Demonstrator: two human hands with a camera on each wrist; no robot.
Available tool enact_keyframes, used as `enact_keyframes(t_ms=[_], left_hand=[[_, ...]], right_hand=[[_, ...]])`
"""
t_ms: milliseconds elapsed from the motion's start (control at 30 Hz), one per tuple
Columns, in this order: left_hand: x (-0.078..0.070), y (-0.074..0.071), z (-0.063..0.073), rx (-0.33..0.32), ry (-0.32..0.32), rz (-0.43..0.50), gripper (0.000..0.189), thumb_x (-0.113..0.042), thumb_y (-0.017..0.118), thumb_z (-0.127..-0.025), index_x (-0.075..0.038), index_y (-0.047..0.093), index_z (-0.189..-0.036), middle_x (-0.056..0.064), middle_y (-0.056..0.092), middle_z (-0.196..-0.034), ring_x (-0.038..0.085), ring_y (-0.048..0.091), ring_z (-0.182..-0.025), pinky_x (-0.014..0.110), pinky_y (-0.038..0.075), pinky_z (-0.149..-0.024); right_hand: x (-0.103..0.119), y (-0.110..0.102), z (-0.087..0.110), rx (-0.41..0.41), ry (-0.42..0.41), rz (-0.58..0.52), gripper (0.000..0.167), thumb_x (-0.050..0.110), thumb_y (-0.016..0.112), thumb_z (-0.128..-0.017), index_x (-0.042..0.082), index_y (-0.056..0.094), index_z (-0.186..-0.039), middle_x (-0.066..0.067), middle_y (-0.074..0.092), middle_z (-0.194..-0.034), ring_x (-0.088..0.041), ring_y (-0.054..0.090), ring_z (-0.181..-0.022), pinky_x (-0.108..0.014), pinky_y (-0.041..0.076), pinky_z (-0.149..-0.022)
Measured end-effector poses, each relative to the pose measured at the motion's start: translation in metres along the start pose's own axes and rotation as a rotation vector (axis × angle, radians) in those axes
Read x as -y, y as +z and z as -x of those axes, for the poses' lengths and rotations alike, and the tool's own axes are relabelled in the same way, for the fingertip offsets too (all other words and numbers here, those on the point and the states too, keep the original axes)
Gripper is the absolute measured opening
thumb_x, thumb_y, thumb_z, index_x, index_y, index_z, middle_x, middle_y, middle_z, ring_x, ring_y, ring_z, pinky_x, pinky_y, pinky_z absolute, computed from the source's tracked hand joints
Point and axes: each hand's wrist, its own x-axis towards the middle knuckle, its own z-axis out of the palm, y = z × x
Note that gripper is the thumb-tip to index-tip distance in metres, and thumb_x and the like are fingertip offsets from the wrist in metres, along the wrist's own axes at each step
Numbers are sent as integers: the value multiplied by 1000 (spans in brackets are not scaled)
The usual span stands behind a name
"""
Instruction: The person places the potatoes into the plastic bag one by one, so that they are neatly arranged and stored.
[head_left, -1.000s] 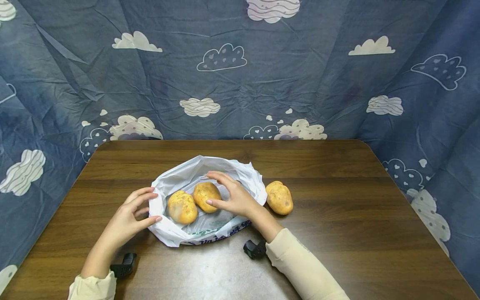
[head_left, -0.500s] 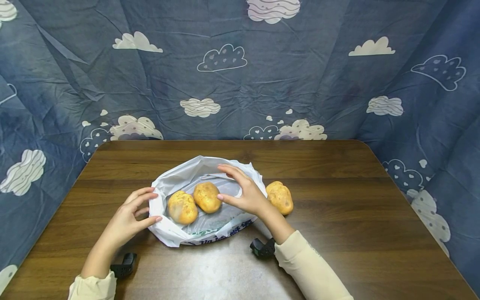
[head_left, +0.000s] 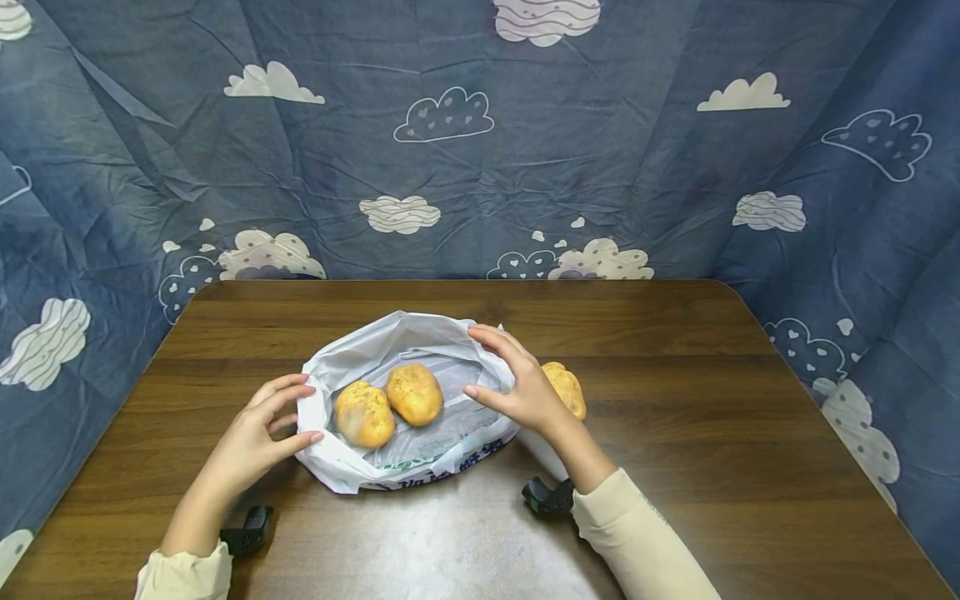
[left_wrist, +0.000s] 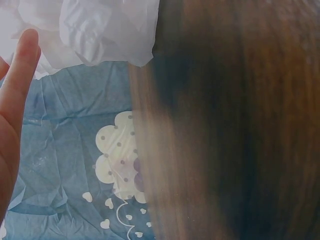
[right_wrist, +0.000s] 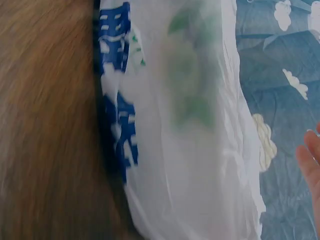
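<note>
Blue-grey fabric backdrop [head_left: 600,167], creased, hung behind and along both sides. White cloud prints [head_left: 273,84]: some filled in, some outlined with small hearts inside. Wood-grain table [head_left: 690,483], dark brown, far corners rounded. Pale glare [head_left: 442,542] on its near middle.

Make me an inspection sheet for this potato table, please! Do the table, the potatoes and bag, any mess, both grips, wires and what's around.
Surface: brown wood-grain table, light shining on the front part.
Job's things: white bag, mouth open; two potatoes inside; third potato outside, on the right, partly hidden.
Clutter: nothing seen, besides a black device by the left wrist and another by the right.
Grips: left grip touches the bag's left rim; right grip is at the bag's right edge, thumb and fingers apart, holding no potato.
Cables: nothing seen.
Surroundings: blue cloth with cloud pictures.
</note>
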Motion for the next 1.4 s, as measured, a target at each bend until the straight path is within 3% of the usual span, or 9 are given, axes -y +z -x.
enact_keyframes(t_ms=[167, 433, 733, 933, 1100, 1400], left_hand=[[1, 0, 0, 1, 0, -4, 51, 7, 76, -65, 6, 54, -111, 17, 41, -125, -3, 39, -109, 11, 45, -81], [1, 1, 0, -1, -1, 0, 52, 7, 76, -65, 6, 54, -111, 16, 41, -125, -3, 39, -109, 10, 45, -81], [2, 1, 0, -4, 10, 7, 52, 8, 76, -64, 6, 54, -111, 17, 41, -125, -2, 40, -108, 10, 45, -81], [2, 1, 0, -6, 8, 4, 52, 8, 76, -64, 5, 54, -111, 16, 41, -125, -3, 40, -108, 10, 45, -81], [2, 0, 0, -5, 5, 8, 52, 7, 76, -65, 4, 54, -112, 16, 41, -125, -3, 40, -108, 10, 45, -81], [1, 1, 0, -1, 3, 17, 52, 7, 76, -65, 4, 54, -112, 16, 41, -126, -2, 40, -108, 10, 45, -81]], right_hand=[[-6, -8, 7, -19, 16, -9, 60, -5, 72, -69, -11, 44, -122, -22, 45, -126, -28, 42, -116, -33, 35, -101], [-18, -18, 15, -69, -64, 13, 59, -9, 71, -67, -15, 44, -119, -28, 45, -121, -33, 44, -112, -36, 39, -97], [-60, -31, 36, -114, -57, 46, 60, 5, 75, -70, -8, 47, -122, -20, 47, -125, -29, 46, -112, -32, 38, -98], [-51, -43, 41, -126, -56, 66, 59, -8, 72, -66, -13, 46, -119, -25, 47, -122, -31, 45, -112, -30, 38, -98], [-36, -52, 46, -135, 14, 92, 59, -15, 70, -64, -16, 45, -117, -29, 46, -119, -36, 45, -109, -34, 39, -97], [-44, -64, 63, -145, 70, 134, 59, -16, 70, -64, -15, 45, -118, -27, 48, -118, -42, 46, -105, -25, 37, -98]])
